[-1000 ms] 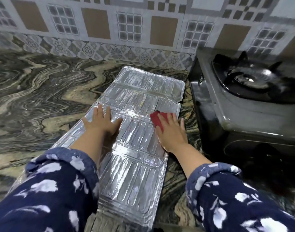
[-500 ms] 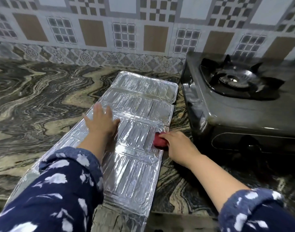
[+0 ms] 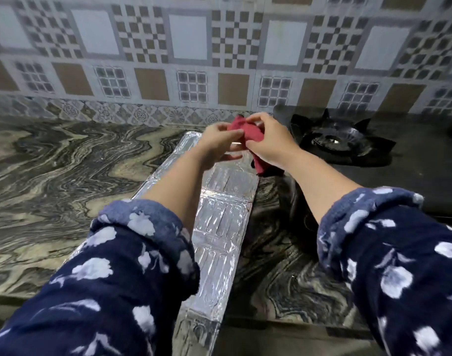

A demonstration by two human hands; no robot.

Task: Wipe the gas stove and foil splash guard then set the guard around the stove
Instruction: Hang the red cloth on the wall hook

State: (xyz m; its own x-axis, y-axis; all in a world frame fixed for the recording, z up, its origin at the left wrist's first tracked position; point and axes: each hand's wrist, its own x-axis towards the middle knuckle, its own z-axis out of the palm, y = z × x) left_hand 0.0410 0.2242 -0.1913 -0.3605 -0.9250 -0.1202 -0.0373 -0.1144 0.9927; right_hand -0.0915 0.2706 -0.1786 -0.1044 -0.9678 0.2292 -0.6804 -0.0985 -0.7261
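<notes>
While both the left hand and right hand pinch the red cloth, the foil guard lies flat below, long axis near-to-far, stove to its right.

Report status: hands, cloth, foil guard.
Left hand and right hand both grip red cloth, lifted. Foil guard flat on counter, beside stove. Nothing in the way.

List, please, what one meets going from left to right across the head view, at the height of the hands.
Bare marble counter → foil splash guard → left hand → red cloth → right hand → gas stove burner.
</notes>
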